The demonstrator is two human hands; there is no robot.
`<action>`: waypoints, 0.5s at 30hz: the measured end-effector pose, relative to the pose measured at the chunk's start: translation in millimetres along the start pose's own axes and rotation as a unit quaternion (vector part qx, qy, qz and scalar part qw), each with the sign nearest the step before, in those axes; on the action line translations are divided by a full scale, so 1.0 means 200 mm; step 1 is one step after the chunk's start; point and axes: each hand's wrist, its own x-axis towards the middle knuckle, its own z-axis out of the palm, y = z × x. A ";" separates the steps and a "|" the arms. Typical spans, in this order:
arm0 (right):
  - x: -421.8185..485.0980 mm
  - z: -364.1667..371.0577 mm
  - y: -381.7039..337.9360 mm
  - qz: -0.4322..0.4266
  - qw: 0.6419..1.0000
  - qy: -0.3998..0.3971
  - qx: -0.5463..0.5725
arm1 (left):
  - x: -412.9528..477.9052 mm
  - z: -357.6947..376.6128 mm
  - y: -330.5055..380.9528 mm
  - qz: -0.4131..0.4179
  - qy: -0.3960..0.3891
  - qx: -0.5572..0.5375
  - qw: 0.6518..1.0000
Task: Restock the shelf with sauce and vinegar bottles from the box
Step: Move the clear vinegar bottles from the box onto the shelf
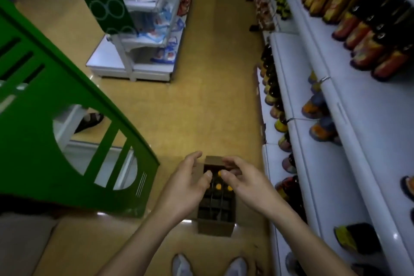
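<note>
Both hands [214, 182] open, empty, poised over the box [216, 206]. Upright yellow-capped bottles [218, 186] directly beneath; right hand nearer.

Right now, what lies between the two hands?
In the head view, the open box with orange-capped bottles shows between the left hand and right hand.

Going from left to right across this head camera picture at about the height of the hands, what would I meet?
Green display stand → left hand → cardboard box of orange-capped bottles → right hand → white shelf carrying dark bottles.
</note>
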 end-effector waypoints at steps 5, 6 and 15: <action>0.14 0.21 0.34 0.057 0.998 -0.019 0.003 | 0.14 0.24 -0.33 -0.039 -0.049 0.000 0.998; 0.18 0.25 0.44 0.066 0.998 -0.023 0.003 | 0.19 0.30 -0.41 -0.048 -0.060 0.002 0.997; 0.58 0.70 1.44 0.122 0.992 -0.026 -0.026 | 0.68 1.02 -1.21 -0.082 -0.109 0.007 0.991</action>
